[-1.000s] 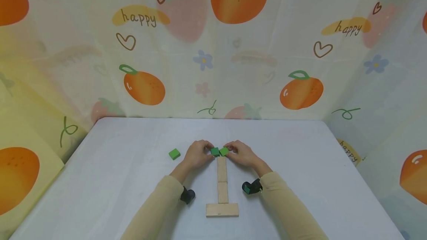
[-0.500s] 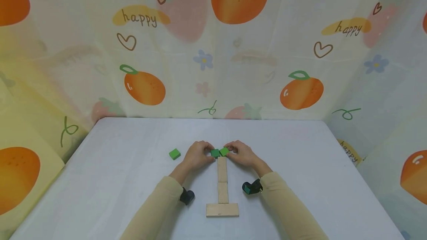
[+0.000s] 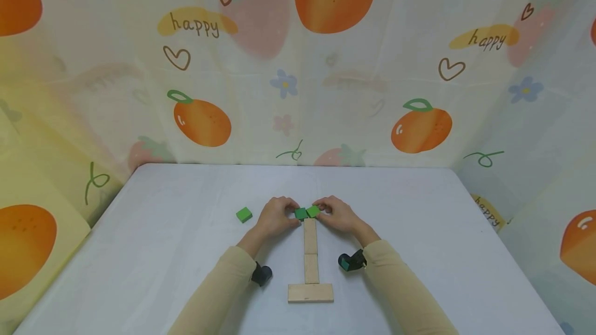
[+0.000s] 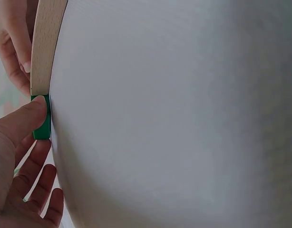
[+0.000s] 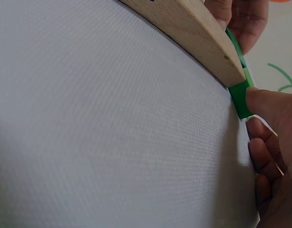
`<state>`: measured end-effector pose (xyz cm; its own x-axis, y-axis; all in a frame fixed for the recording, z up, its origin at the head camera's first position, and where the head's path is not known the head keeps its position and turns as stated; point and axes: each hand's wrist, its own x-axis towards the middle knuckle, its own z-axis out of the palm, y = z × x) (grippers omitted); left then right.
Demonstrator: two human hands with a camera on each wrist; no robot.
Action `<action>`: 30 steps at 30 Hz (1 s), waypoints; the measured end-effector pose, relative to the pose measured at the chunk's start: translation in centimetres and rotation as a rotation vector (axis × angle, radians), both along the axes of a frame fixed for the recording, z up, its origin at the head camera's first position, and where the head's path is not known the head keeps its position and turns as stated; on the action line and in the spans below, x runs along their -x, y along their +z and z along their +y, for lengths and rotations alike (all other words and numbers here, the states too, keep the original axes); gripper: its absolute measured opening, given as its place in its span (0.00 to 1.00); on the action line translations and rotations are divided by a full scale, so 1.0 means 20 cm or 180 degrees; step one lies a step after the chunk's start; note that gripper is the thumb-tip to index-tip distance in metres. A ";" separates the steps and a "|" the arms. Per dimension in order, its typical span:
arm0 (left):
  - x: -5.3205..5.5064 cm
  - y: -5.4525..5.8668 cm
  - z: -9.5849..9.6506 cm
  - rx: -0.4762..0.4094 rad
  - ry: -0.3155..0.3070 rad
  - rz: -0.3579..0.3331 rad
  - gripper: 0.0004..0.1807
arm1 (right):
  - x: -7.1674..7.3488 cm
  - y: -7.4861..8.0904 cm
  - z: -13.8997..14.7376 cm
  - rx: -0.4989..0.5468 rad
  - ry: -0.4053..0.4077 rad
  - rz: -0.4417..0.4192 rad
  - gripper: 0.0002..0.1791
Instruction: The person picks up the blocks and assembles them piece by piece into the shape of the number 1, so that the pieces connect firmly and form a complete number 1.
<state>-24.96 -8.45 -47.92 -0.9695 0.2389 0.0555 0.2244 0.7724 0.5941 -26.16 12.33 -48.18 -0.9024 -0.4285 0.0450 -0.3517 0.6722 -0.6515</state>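
At the far end of a line of wooden blocks, my left hand (image 3: 277, 215) pinches a dark green block (image 3: 301, 213) between thumb and fingers. Opposite it, my right hand (image 3: 340, 214) pinches a lighter green block (image 3: 313, 211). The two green blocks lie side by side, slightly angled to each other, by the far end of the upper wooden block (image 3: 310, 235). In the left wrist view the thumb presses on the green block (image 4: 42, 130) beside the wood. The right wrist view has the thumb on the other green block (image 5: 240, 100).
A second upright wooden block (image 3: 311, 269) continues the line toward me, meeting a crosswise wooden block (image 3: 310, 293) at the near end. One loose green block (image 3: 244, 215) lies left of my left hand on the white table (image 3: 396, 195). A printed curtain (image 3: 335, 118) hangs behind.
Both hands keep their hold on the green blocks. The dark green block has shifted very slightly toward the right; the wooden blocks stay in place.
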 end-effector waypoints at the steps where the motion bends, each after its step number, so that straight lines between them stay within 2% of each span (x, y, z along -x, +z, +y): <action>1: 0.00 0.00 0.00 0.0001 0.0002 0.0005 0.18 | 0.00 0.00 0.00 -0.0004 -0.0005 -0.0008 0.15; 23: 0.00 -0.01 0.00 0.0014 -0.0018 0.0045 0.18 | 0.01 -0.02 0.00 0.0007 -0.0052 -0.0004 0.16; 28: 0.00 -0.01 0.00 0.0040 -0.0030 0.0051 0.20 | 0.02 -0.04 0.01 0.0082 0.0008 0.0067 0.16; 30: 0.00 -0.01 0.00 0.0047 -0.0051 0.0068 0.21 | 0.04 -0.07 0.02 0.0145 0.0088 0.0162 0.15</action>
